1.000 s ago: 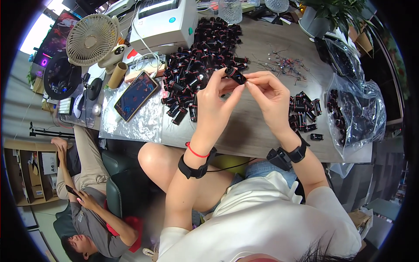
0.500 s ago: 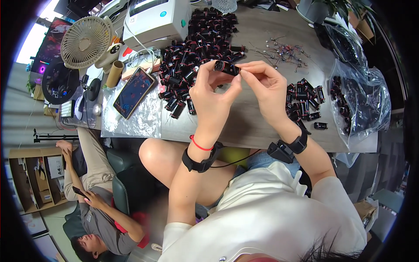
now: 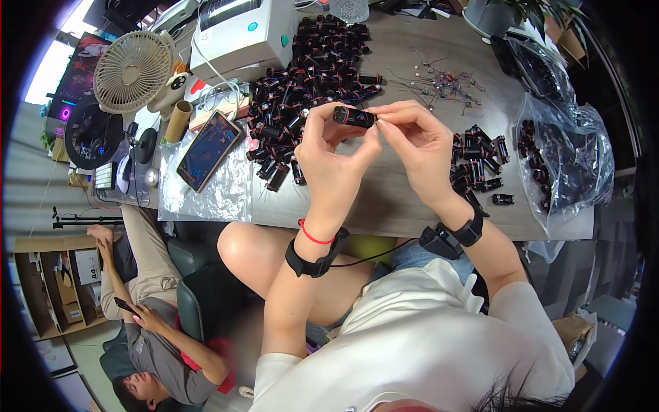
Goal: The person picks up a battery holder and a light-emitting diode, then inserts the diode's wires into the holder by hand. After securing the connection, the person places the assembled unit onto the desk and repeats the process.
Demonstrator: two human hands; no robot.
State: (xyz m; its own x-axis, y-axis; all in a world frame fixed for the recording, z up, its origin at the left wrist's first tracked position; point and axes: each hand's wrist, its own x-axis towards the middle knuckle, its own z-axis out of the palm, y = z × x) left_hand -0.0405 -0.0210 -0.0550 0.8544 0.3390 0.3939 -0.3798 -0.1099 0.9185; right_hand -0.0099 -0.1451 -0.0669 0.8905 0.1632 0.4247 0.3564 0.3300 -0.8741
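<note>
Along the left edge of the grey desk [image 3: 412, 199] a small round desk fan [image 3: 130, 72] is standing, with a cardboard tube [image 3: 178, 121] just beside it and a smartphone [image 3: 208, 150] lying face up on a clear plastic sheet [image 3: 206, 196]. Behind these a white label printer [image 3: 237, 31] is sitting, and next to it a large heap of small black cylindrical parts [image 3: 309, 75] (many with a red band) is spreading across the desktop. Above the near side of that heap the left hand [image 3: 334, 165] is curling up, its thumb and fingertips closing on one end of a single black cylinder [image 3: 354, 117], which is being held raised clear of the desk and roughly level. The right hand [image 3: 415, 144] is meeting it from the other side, thumb and forefinger pinching at the cylinder's other end while the remaining fingers are lying loosely bent. Both wrists are wearing black straps. Further right a scatter of thin wire leads [image 3: 443, 82] is lying on the desk, then a smaller group of finished-looking black parts [image 3: 477, 165], and last a clear plastic bag [image 3: 566, 158] holding more dark pieces. Below the desk's left end another person is sitting low in a chair, looking at a phone.
</note>
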